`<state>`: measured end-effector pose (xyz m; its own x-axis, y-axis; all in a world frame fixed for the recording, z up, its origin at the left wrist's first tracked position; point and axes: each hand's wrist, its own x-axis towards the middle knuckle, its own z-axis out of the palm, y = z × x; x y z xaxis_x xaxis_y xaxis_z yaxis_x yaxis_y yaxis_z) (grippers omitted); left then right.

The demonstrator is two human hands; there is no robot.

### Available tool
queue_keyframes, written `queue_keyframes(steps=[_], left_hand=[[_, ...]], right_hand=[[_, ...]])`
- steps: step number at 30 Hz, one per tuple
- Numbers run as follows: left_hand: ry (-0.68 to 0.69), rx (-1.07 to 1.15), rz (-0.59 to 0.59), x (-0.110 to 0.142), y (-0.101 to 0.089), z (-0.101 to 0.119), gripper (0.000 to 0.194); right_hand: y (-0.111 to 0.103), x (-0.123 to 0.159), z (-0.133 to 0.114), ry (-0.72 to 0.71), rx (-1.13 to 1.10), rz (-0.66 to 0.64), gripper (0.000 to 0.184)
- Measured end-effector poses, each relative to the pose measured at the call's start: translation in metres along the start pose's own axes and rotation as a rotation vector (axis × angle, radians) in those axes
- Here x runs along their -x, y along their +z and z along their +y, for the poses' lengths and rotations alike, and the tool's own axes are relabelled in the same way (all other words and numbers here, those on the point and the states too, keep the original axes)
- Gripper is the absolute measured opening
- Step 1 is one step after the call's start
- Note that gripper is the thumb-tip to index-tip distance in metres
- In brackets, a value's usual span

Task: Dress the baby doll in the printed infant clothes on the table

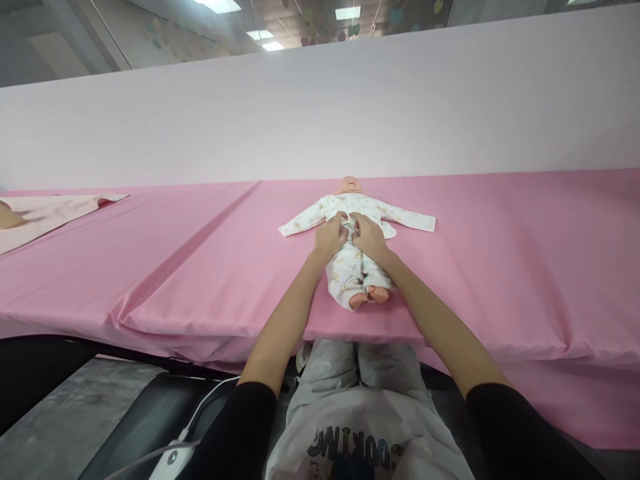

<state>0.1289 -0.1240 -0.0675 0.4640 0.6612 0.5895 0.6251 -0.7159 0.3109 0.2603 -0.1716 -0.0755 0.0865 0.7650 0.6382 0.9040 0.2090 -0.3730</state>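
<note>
A long table is being covered by a pink cloth, which is lying creased in long folds and hanging over the near edge. Behind it a pale partition wall is being shown, with ceiling lights above. A baby doll in a white printed romper is being kept flat on its back near the table's near edge, sleeves spread. The left hand and right hand are being pressed together on the doll's middle, fingers curled and pinching the romper's front. A beige cloth is lying far left. A white cable is hanging below.
</note>
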Motion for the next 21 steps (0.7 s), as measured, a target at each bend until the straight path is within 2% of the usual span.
queue_keyframes(steps=[4,6,8,10,12,16,19,21], left_hand=[[0.145,0.075,0.136,0.003,0.003,0.003,0.022],[0.195,0.099,0.172,0.003,0.004,0.005,0.020],[0.190,0.111,0.156,0.004,0.003,0.006,0.017],[0.164,0.123,0.097,0.004,0.003,0.006,0.014],[0.135,0.136,0.050,0.004,0.005,0.003,0.012],[0.098,0.166,0.065,0.003,0.005,0.007,0.011],[0.139,0.315,0.171,0.000,-0.021,0.031,0.015],[0.203,0.533,0.344,0.001,-0.052,0.055,0.023]], right_hand=[[-0.001,0.000,0.000,-0.009,-0.143,0.248,0.037],[-0.003,-0.001,-0.001,-0.002,-0.170,0.285,0.033],[-0.004,-0.001,-0.002,-0.009,-0.148,0.183,0.031],[-0.005,-0.001,-0.002,-0.010,-0.088,0.023,0.028],[-0.005,-0.001,-0.003,0.003,-0.029,-0.077,0.024],[-0.004,-0.002,-0.003,0.003,0.000,-0.085,0.026],[-0.005,-0.002,-0.005,0.003,-0.025,-0.068,0.026],[-0.006,-0.001,-0.007,0.037,-0.051,-0.065,0.025]])
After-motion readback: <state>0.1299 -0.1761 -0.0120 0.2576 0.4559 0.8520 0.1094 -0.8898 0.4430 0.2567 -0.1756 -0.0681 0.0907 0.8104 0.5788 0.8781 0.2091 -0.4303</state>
